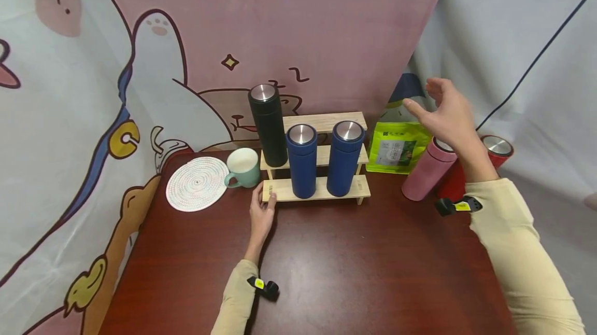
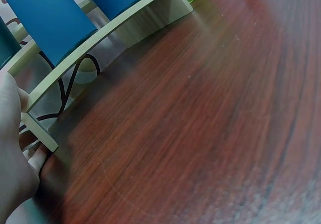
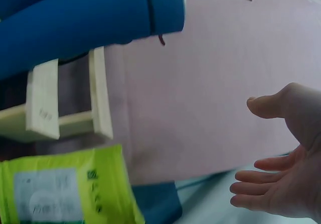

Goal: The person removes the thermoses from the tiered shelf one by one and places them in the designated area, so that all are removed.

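A three-tier wooden rack stands on the table. Two blue thermos bottles with steel lids are upright on its lowest step, and a black thermos bottle stands on the middle step at the left. My left hand grips the left end of the lowest step, the thumb on the board and fingers around its side; the left wrist view shows the fingers by the leg. Raised in the air at the right, my right hand holds nothing, thumb and fingers spread apart, above a pink thermos bottle.
A red thermos bottle is partly hidden behind my right forearm. Between the rack and the pink bottle leans a green pouch. To the rack's left are a mint mug and a round woven mat. Printed cloth hangs behind.
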Demonstrator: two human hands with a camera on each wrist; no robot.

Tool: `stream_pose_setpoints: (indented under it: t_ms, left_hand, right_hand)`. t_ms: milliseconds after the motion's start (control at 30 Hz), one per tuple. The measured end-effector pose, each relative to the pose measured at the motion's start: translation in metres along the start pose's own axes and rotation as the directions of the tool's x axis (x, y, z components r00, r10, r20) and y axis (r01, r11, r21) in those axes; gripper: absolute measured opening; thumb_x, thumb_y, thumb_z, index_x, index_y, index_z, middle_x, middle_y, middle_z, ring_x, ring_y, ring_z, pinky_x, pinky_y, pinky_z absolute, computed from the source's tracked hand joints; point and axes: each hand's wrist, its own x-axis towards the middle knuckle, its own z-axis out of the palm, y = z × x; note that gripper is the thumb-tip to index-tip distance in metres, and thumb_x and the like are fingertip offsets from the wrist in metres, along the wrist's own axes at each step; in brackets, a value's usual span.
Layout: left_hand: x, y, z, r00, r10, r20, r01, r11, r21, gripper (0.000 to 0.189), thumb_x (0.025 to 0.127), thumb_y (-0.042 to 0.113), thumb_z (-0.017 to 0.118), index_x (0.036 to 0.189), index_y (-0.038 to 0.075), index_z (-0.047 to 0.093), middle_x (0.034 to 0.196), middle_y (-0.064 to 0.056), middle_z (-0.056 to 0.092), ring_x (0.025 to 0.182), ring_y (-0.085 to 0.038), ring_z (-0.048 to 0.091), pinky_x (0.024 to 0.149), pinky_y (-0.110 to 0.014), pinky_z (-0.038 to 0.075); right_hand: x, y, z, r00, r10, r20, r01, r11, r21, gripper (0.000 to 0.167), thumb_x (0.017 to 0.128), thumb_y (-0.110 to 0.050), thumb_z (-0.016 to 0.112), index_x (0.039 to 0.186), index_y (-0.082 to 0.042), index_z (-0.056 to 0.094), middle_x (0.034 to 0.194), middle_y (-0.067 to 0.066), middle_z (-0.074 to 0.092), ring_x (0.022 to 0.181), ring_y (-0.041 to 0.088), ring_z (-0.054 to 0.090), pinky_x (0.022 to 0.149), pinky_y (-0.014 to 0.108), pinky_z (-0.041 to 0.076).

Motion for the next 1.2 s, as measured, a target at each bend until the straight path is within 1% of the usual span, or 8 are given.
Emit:
stream_pose_setpoints:
  t_ms: [167,233,433,500,833,1000,1067,1200]
  left_hand:
    - [0.008,-0.023,0.004,1.0,0.002,-0.026,-0.002,1.0,0.002,0.053,0.1,0.008,0.061,0.15,0.004,0.044,0.137,-0.024,0.062,0.123,-0.03,0.059,0.104,-0.05,0.045]
    - [0.009,-0.026,0.004,1.0,0.001,-0.031,-0.001,1.0,0.014,0.052,0.1,0.009,0.061,0.15,0.006,0.045,0.136,-0.021,0.063,0.122,-0.028,0.059,0.104,-0.048,0.046]
    - [0.009,-0.029,0.003,0.999,0.004,-0.033,-0.004,1.0,0.015,0.052,0.1,0.012,0.062,0.15,0.011,0.047,0.137,-0.018,0.063,0.122,-0.024,0.06,0.104,-0.045,0.046]
    - [0.009,-0.029,0.003,0.999,0.013,-0.033,-0.012,1.0,0.018,0.051,0.1,0.012,0.062,0.149,0.01,0.047,0.137,-0.019,0.063,0.122,-0.024,0.06,0.103,-0.046,0.046]
    - [0.009,-0.029,0.004,1.0,0.004,-0.031,-0.003,1.0,0.017,0.052,0.1,0.012,0.063,0.149,0.011,0.047,0.138,-0.016,0.063,0.123,-0.024,0.059,0.104,-0.046,0.046]
    - [0.008,-0.025,0.004,0.999,0.001,-0.036,0.0,1.0,0.012,0.054,0.099,0.008,0.063,0.15,0.005,0.045,0.136,-0.022,0.063,0.121,-0.028,0.06,0.102,-0.046,0.046]
    - [0.005,-0.016,0.003,1.0,-0.001,-0.027,0.001,1.0,0.01,0.054,0.099,0.005,0.063,0.149,0.002,0.045,0.134,-0.024,0.063,0.12,-0.03,0.061,0.1,-0.045,0.048]
    - [-0.001,0.004,0.0,1.0,-0.001,-0.004,0.001,1.0,0.009,0.053,0.098,0.002,0.062,0.148,-0.003,0.045,0.133,-0.026,0.063,0.119,-0.032,0.061,0.1,-0.044,0.049]
  right_hand:
    - [0.009,-0.022,0.007,1.0,0.006,0.013,-0.006,1.0,0.03,0.082,0.096,-0.05,0.06,0.158,-0.006,0.029,0.159,0.019,0.04,0.145,0.041,0.039,0.117,0.058,0.032]
    - [0.013,-0.03,0.01,1.0,0.003,0.021,-0.004,0.999,0.048,0.082,0.096,-0.051,0.06,0.158,-0.008,0.029,0.16,0.018,0.038,0.146,0.039,0.038,0.118,0.056,0.032]
    - [0.021,-0.053,0.02,0.998,-0.05,0.027,0.047,0.994,0.102,0.081,0.095,-0.049,0.064,0.156,-0.006,0.032,0.159,0.017,0.04,0.147,0.033,0.039,0.119,0.05,0.033]
    - [0.024,-0.061,0.023,0.997,-0.065,0.028,0.062,0.993,0.104,0.08,0.095,-0.048,0.064,0.155,-0.006,0.034,0.158,0.018,0.041,0.146,0.033,0.04,0.118,0.05,0.034]
    - [0.031,-0.099,0.046,0.993,-0.1,0.068,0.093,0.991,0.099,0.078,0.095,-0.047,0.065,0.154,-0.006,0.035,0.158,0.017,0.042,0.145,0.033,0.042,0.118,0.048,0.035]
    - [0.033,-0.11,0.063,0.982,-0.17,0.082,0.158,0.978,0.139,0.075,0.095,-0.043,0.067,0.152,-0.003,0.038,0.155,0.019,0.045,0.143,0.034,0.044,0.117,0.049,0.036]
    - [0.034,-0.114,0.07,0.976,-0.201,0.085,0.186,0.97,0.155,0.075,0.095,-0.042,0.067,0.151,-0.002,0.038,0.154,0.019,0.046,0.143,0.034,0.045,0.117,0.048,0.036]
    - [0.036,-0.124,0.084,0.971,-0.216,0.104,0.195,0.965,0.178,0.076,0.095,-0.044,0.067,0.152,-0.003,0.038,0.156,0.017,0.046,0.144,0.031,0.044,0.118,0.046,0.036]
